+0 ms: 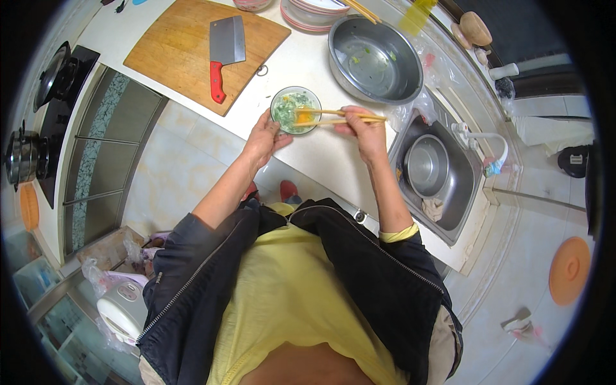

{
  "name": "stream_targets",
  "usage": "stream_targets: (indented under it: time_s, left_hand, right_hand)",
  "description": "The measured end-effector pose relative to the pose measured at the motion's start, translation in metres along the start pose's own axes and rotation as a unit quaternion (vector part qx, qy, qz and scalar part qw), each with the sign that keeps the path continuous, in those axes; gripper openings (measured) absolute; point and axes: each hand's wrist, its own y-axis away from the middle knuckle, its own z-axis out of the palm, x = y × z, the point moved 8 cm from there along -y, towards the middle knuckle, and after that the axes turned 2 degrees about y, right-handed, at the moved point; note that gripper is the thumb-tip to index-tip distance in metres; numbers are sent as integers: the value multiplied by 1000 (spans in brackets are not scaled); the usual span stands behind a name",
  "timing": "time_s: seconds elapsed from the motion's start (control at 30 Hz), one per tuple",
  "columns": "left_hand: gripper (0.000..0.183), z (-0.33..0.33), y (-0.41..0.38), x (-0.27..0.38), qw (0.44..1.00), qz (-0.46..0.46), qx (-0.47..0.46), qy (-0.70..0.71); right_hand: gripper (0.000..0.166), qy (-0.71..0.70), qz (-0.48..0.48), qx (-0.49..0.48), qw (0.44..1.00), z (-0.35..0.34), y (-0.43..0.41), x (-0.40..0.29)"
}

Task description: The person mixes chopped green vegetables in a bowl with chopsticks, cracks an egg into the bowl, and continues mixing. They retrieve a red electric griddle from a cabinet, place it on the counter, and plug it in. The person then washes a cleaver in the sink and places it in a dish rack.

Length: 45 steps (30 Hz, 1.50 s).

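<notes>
A small round bowl [316,102] sits near the front edge of the white counter. Inside it is a mixture of chopped greens [287,107] with orange egg yolk [304,115]. My left hand [265,136] grips the bowl's near left side, the thumb at its rim. Between the fingers of my right hand [362,129] is a pair of wooden chopsticks [329,112], held nearly level. Their tips reach into the bowl at the yolk.
Beyond the bowl lies a cleaver [228,43] with a red handle on a wooden cutting board [166,48]. A large metal basin [375,62] stands right of stacked plates [308,19]. The sink [457,211] holds a metal bowl [427,166]. Pots [24,156] stand on the stove at left.
</notes>
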Motion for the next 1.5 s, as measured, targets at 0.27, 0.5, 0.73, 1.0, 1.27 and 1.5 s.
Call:
stream_targets:
  time_s: [0.27,0.5,0.73,1.0,1.27,1.5]
  left_hand:
    - [46,-2,-2,-2,1000,7,2,30]
    - [47,0,-2,-1,999,19,-17,34]
    - [49,1,1,-4,999,12,-26,44]
    - [46,-1,-3,-3,998,25,-24,50]
    - [46,0,0,-4,998,19,-16,50]
    - [45,0,-1,-2,998,13,-14,63]
  right_hand:
    - [14,81,-27,11,996,9,7,-29]
    - [15,37,-5,-5,999,10,4,-13]
    - [15,10,19,-3,1000,4,-1,3]
    - [17,-18,1,2,1000,-5,-14,5]
    - [15,-1,-12,-7,1000,-3,-14,-3]
    - [14,50,-27,-6,998,6,-15,-19]
